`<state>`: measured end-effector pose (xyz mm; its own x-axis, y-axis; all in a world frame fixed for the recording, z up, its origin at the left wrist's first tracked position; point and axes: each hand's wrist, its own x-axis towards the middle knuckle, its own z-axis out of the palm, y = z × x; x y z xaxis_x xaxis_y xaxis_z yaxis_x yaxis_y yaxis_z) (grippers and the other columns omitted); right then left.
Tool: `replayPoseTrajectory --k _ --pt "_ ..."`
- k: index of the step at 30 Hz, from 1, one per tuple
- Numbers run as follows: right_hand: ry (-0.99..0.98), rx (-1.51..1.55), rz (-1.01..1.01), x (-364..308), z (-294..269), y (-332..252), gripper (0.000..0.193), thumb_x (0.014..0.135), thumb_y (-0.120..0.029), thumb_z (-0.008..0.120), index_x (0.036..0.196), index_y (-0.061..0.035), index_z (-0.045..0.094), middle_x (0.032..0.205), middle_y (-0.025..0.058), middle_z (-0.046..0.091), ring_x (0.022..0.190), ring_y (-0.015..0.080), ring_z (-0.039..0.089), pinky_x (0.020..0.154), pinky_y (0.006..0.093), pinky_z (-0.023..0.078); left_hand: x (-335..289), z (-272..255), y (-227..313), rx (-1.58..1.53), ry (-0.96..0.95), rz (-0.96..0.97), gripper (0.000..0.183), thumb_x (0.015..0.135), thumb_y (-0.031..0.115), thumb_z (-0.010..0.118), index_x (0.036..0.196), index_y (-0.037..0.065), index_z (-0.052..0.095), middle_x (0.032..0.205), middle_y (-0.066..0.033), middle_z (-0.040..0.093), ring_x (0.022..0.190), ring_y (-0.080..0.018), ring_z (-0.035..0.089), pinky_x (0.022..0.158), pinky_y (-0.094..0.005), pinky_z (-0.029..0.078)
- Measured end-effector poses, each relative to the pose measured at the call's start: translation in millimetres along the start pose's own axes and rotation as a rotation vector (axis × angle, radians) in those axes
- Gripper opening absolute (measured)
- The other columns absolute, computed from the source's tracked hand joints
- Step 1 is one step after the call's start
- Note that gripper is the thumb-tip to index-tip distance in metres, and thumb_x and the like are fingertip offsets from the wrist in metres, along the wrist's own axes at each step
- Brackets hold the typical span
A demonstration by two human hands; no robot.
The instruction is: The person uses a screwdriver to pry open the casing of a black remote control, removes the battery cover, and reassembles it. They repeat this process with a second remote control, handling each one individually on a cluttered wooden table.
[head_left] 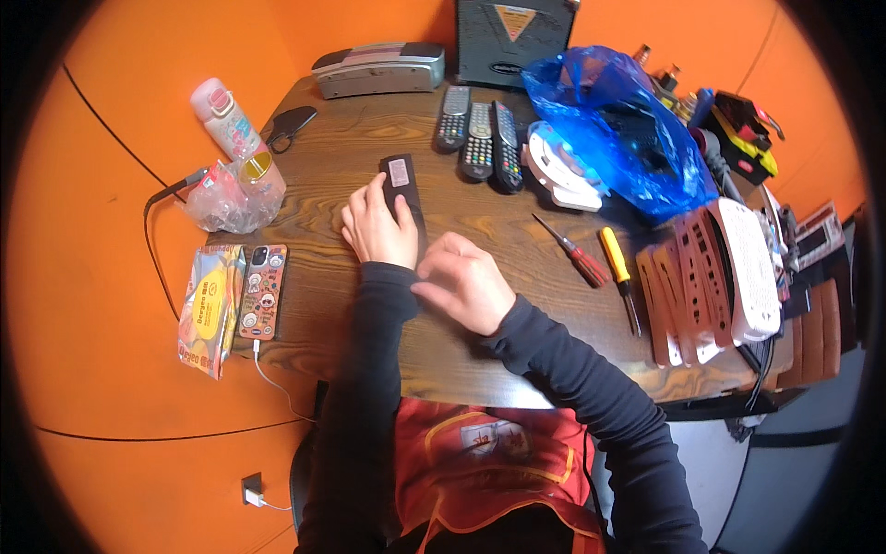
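A slim black remote control (412,198) lies back side up on the wooden table, a pale label near its far end. My left hand (383,229) is closed over its middle, thumb on the right and fingers to the left, pressing it to the table. Just right of its near end is my right hand (466,284), fingers curled inward and slightly blurred. Whatever the right fingers may hold is hidden. Right of my hands lie a red-handled screwdriver (585,265) and a yellow-handled screwdriver (616,257).
Several remotes (478,138) lie at the back, beside a white curved part (558,166) and a blue plastic bag (637,138). White casings (743,268) stand at the right. A phone (265,291), snack packet (210,305) and bottle (226,120) are left.
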<state>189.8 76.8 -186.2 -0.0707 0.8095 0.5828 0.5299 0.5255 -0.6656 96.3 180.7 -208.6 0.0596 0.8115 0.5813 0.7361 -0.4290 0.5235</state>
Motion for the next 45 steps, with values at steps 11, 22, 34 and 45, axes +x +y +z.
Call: replayPoseTrajectory --k 11,22,34,45 --pt "0.618 0.633 0.286 -12.7 -52.1 4.6 0.012 0.090 -0.016 0.051 0.095 -0.0055 0.052 0.078 0.0047 0.060 0.066 0.0101 0.055 0.063 0.0216 0.044 -85.8 -55.6 68.6 -0.547 0.089 0.177 0.012 0.077 0.003 0.058 0.089 0.002 0.056 0.082 -0.0130 0.053 0.075 -0.0291 0.054 0.067 -0.0377 0.044" --pt "1.236 0.435 0.567 -31.3 -103.7 108.9 0.011 0.091 -0.010 0.046 0.099 -0.0028 0.048 0.076 0.0086 0.060 0.051 0.0121 0.054 0.045 0.0232 0.044 -235.6 -83.7 136.2 -1.281 -0.781 0.308 0.015 0.080 -0.002 0.054 0.092 0.001 0.046 0.096 -0.0091 0.054 0.083 -0.0193 0.052 0.080 -0.0290 0.042" --pt "0.647 0.173 0.155 -17.9 -109.7 9.6 0.014 0.083 -0.011 0.056 0.094 -0.0040 0.055 0.073 0.0074 0.061 0.065 0.0134 0.059 0.059 0.0275 0.046 -225.0 -122.8 150.0 -1.383 -1.632 0.139 0.005 0.090 0.007 0.042 0.092 0.003 0.042 0.087 -0.0052 0.048 0.081 -0.0099 0.047 0.074 -0.0239 0.041" --pt "0.054 -0.416 -0.739 -53.8 55.0 -129.7 0.006 0.073 -0.012 0.050 0.077 -0.0090 0.050 0.073 0.0023 0.047 0.078 0.0184 0.051 0.097 0.0402 0.034 -18.0 9.6 86.1 -0.498 -0.309 0.416 0.013 0.085 0.006 0.048 0.097 0.001 0.047 0.075 -0.0187 0.059 0.072 -0.0336 0.059 0.063 -0.0391 0.047"
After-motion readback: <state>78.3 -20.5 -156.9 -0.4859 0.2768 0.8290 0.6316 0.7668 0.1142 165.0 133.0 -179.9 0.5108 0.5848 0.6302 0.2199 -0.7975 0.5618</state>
